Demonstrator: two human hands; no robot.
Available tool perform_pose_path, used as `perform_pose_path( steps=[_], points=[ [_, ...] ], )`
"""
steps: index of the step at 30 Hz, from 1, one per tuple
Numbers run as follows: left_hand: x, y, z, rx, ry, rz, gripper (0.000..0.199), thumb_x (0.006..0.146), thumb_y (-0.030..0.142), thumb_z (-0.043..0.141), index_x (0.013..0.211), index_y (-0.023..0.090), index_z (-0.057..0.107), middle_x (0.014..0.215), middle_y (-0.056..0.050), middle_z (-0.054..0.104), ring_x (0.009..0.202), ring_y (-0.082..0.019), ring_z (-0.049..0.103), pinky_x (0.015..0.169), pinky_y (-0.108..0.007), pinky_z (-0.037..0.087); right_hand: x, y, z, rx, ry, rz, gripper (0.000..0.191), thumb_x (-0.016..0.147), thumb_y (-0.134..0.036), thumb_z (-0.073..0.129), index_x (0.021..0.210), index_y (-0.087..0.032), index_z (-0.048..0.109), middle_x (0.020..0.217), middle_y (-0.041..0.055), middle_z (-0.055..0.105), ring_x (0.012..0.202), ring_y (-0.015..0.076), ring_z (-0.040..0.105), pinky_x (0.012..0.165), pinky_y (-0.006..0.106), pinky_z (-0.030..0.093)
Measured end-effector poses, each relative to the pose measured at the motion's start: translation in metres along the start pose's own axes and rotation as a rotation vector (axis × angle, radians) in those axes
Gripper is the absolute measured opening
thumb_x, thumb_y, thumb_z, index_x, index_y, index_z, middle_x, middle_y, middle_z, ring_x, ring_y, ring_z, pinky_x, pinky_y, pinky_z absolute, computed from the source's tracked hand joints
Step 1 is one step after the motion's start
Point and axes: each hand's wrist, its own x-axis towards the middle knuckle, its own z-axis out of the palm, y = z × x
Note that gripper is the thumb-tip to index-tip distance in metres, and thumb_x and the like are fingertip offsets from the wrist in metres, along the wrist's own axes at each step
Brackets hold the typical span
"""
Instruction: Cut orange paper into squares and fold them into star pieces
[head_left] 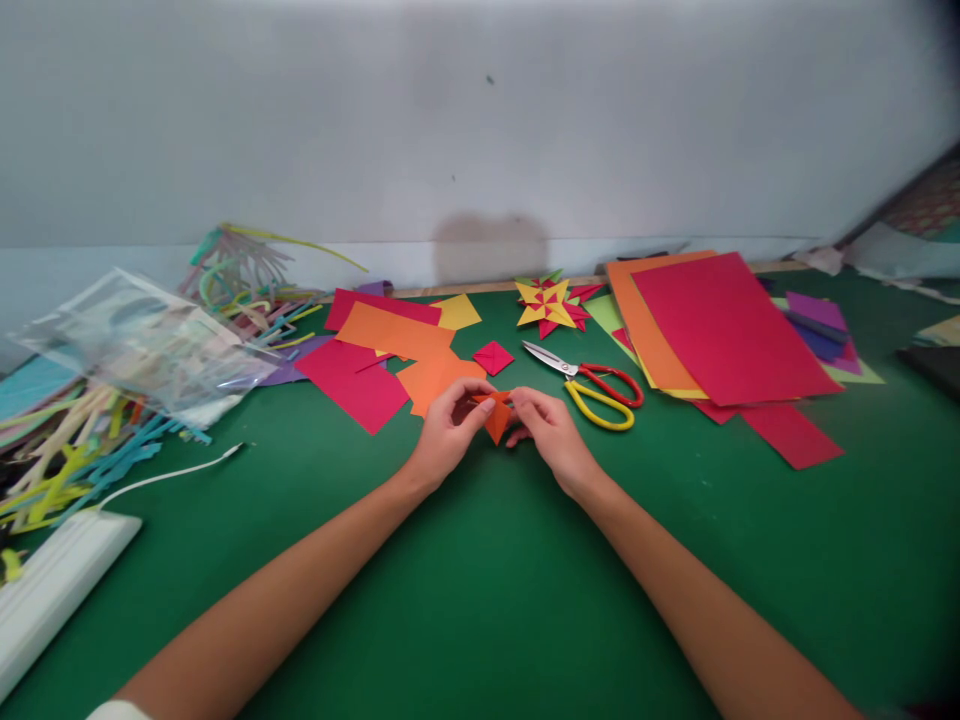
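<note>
Between my two hands is a small folded piece of orange paper [496, 420], its point turned down toward me. My left hand [456, 425] pinches its left side with thumb and fingers. On its right edge, the fingers of my right hand [544, 425] are closed. Just beyond lies a small folded red paper square [493, 358]. To the right rest scissors [604, 385] with one red and one yellow handle, blades parted slightly. Behind them are folded paper stars [546, 303] in yellow and red. Loose orange paper [401, 330] and red paper [360, 385] lie to the left.
A stack of coloured sheets, red on top [735, 330], lies at right on the green table [480, 600]. Paper strips [82, 440] and a clear plastic bag [142, 325] heap at left, near a white power strip [67, 580] and cable [172, 473]. A wall [480, 120] stands behind.
</note>
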Motion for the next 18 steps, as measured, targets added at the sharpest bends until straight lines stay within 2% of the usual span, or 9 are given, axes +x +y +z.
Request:
perform_pose_path(
  steps=[2,5,8,11,14,16,18],
  points=[
    [0.000,0.002,0.000,-0.031,-0.024,0.007,0.020,0.092,0.036,0.069,0.104,0.020,0.066,0.099,-0.005,0.067,0.088,-0.018,0.066,0.078,-0.029,0.056,-0.001,-0.003,-0.001,0.093,-0.014,0.081,0.053,0.092,-0.069,0.055,0.105,-0.020,0.070,0.080,0.0064,0.072,0.074,0.0207,0.068,0.058,0.029,0.055],
    [0.000,0.005,-0.001,-0.055,-0.076,0.069,0.017,0.093,0.034,0.068,0.103,0.020,0.068,0.102,-0.007,0.064,0.094,-0.019,0.065,0.083,-0.032,0.056,-0.003,-0.009,-0.005,0.170,-0.082,0.149,0.051,0.095,-0.067,0.054,0.111,-0.020,0.068,0.085,0.0069,0.074,0.080,0.0196,0.070,0.067,0.029,0.057],
    [0.001,0.006,-0.001,-0.069,-0.098,0.149,0.012,0.093,0.031,0.068,0.099,0.022,0.071,0.111,-0.008,0.060,0.111,-0.022,0.061,0.100,-0.037,0.052,-0.004,-0.014,-0.010,0.192,-0.147,0.144,0.038,0.093,-0.056,0.065,0.110,-0.022,0.070,0.089,0.0039,0.073,0.080,0.0159,0.067,0.075,0.028,0.054],
    [0.001,0.007,-0.001,-0.085,-0.165,0.162,0.011,0.094,0.030,0.068,0.100,0.023,0.074,0.123,-0.010,0.057,0.126,-0.024,0.055,0.109,-0.041,0.048,-0.004,-0.015,-0.014,0.170,-0.171,0.111,0.035,0.085,-0.043,0.078,0.112,-0.021,0.071,0.084,0.0009,0.069,0.074,0.0133,0.062,0.069,0.025,0.050],
    [0.001,0.006,0.000,-0.118,-0.216,0.129,0.026,0.094,0.030,0.067,0.120,0.026,0.069,0.136,-0.010,0.054,0.133,-0.025,0.051,0.109,-0.040,0.048,-0.001,-0.011,-0.016,0.146,-0.144,0.080,0.036,0.082,-0.040,0.081,0.111,-0.020,0.072,0.084,0.0015,0.070,0.074,0.0136,0.062,0.066,0.025,0.047],
    [0.000,0.005,0.001,-0.145,-0.172,0.077,0.036,0.097,0.033,0.064,0.132,0.028,0.061,0.139,-0.010,0.055,0.134,-0.024,0.051,0.107,-0.038,0.049,0.000,-0.009,-0.016,0.121,-0.073,0.048,0.032,0.081,-0.042,0.082,0.102,-0.019,0.073,0.085,0.0018,0.071,0.074,0.0143,0.063,0.066,0.026,0.047],
    [-0.001,0.003,0.002,-0.175,-0.119,0.009,0.034,0.101,0.038,0.056,0.133,0.027,0.060,0.136,-0.010,0.059,0.130,-0.023,0.053,0.100,-0.035,0.052,0.002,-0.008,-0.016,0.091,0.003,0.014,0.030,0.079,-0.043,0.082,0.094,-0.020,0.071,0.083,0.0013,0.071,0.073,0.0147,0.063,0.066,0.026,0.047]
  ],
)
